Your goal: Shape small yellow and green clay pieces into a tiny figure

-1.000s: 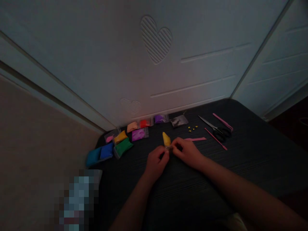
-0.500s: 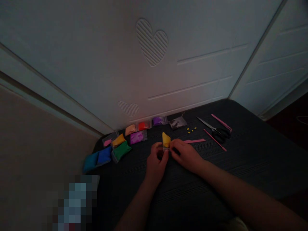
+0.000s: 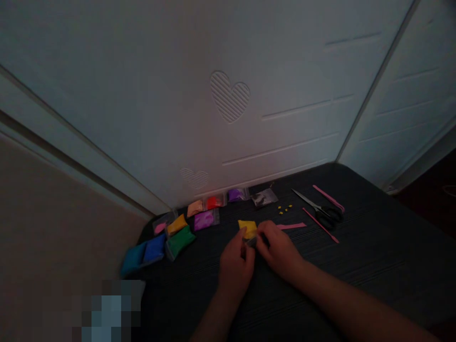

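A small clear bag of yellow clay (image 3: 248, 229) is held between both hands above the dark table. My left hand (image 3: 237, 259) pinches its left side and lower edge, thumb and fingers closed on it. On the other side, my right hand (image 3: 276, 244) grips the bag's right edge with bent fingers. The yellow part points away from me, and the clear end of the bag lies between the fingertips. Just past my right hand lies a flat pink tool (image 3: 294, 226), partly hidden by the hand.
Bags of green (image 3: 181, 241), blue (image 3: 154, 248) and other clay colours lie on the left and along the back. Scissors (image 3: 318, 207), a thin pink stick (image 3: 320, 225) and pink tweezers (image 3: 329, 198) lie at right, near several tiny yellow-and-black pieces (image 3: 285, 209). A white panel (image 3: 171, 95) stands behind the table.
The yellow bag has turned so its broad face shows, and the left fingers have moved up along its side. The camera has tilted upward, so the table sits lower in view.
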Available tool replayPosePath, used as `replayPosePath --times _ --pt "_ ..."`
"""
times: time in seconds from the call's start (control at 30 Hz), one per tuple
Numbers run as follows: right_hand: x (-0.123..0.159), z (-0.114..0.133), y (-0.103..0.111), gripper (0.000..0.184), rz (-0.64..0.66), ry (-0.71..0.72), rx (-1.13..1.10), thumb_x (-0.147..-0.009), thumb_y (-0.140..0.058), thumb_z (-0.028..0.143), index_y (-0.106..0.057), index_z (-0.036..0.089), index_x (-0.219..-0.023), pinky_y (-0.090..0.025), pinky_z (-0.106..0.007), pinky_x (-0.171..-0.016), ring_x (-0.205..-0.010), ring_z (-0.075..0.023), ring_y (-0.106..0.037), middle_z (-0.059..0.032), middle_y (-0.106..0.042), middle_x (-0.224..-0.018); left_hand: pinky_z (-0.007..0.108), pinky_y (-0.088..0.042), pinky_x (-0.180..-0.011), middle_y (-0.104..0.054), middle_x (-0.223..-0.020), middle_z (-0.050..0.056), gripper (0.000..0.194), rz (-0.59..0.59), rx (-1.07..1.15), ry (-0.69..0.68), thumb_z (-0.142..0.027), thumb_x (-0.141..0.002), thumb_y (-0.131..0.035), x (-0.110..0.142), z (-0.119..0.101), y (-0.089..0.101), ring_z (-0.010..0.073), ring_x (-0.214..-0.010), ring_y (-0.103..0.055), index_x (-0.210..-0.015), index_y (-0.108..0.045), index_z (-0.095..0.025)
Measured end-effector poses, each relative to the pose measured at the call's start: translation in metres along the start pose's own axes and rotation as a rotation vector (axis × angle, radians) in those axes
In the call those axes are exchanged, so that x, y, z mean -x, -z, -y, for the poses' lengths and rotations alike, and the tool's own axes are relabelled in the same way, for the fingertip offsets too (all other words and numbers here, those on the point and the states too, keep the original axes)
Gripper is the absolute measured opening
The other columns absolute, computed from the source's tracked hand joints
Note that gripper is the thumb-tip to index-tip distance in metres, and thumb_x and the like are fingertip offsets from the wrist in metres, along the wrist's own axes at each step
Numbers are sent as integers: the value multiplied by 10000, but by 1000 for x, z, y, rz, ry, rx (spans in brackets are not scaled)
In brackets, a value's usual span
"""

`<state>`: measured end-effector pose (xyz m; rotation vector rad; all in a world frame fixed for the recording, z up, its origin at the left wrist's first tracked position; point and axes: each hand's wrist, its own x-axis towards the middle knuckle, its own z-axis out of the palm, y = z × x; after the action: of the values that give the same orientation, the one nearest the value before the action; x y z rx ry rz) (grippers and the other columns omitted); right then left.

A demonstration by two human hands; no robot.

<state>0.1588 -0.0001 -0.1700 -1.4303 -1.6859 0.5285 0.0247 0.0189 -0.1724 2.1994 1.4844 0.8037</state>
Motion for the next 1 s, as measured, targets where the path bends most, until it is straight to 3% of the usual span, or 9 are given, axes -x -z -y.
replayPosePath --times 0.17,0.3,0.37,0.57,0.77,1.0 --pt "-3 -4 -1 91 -51 -88 -132 -782 -413 141 -464 189 -840 -391 -304 -714 -760 -155 -477 -30 -500 -812 366 -384 -797 -504 -907 70 304 -5 -80 -212 -201 -759 -458 -1 2 11 200 -889 -465 -1052 -539 -180" --pt "-7 -10 0 24 -5 -162 -315 -787 -430 200 -453 193 -784 -415 -250 -611 -664 -120 -500 8 -500 -726 444 -257 -946 -318 -1261 94 482 13 -154 -270 -251 -741 -497 -2 4 17 259 -1160 -286 -1213 -404 -225" --pt "-8 -13 -1 28 36 -193 -421 -791 -420 217 -433 194 -781 -434 -240 -598 -651 -113 -529 19 -510 -702 462 -186 -988 -279 -1317 93 588 36 -195 -283 -269 -712 -535 -4 6 16 267 -1207 -227 -1260 -331 -207" --pt "-9 -16 -5 51 127 -226 -615 -763 -444 214 -397 202 -779 -464 -240 -579 -599 -101 -559 43 -519 -674 450 -141 -1006 -500 -1148 57 564 93 -193 -268 -289 -728 -554 -10 17 7 207 -1097 -393 -1240 -333 -206" --pt "-11 -21 4 55 89 -195 -528 -752 -479 203 -503 197 -801 -433 -243 -617 -660 -106 -535 22 -525 -748 360 -336 -914 -489 -1126 52 514 100 -10 -188 -249 -715 -582 -10 25 4 191 -1046 -420 -1189 -384 -216" --pt "-11 -5 14 96 131 -59 -379 -754 -518 193 -614 190 -759 -399 -269 -744 -803 -134 -525 -18 -570 -828 352 -341 -914 -477 -1094 50 472 38 -3 -159 -142 -701 -567 -9 26 5 192 -1035 -402 -1148 -432 -207"
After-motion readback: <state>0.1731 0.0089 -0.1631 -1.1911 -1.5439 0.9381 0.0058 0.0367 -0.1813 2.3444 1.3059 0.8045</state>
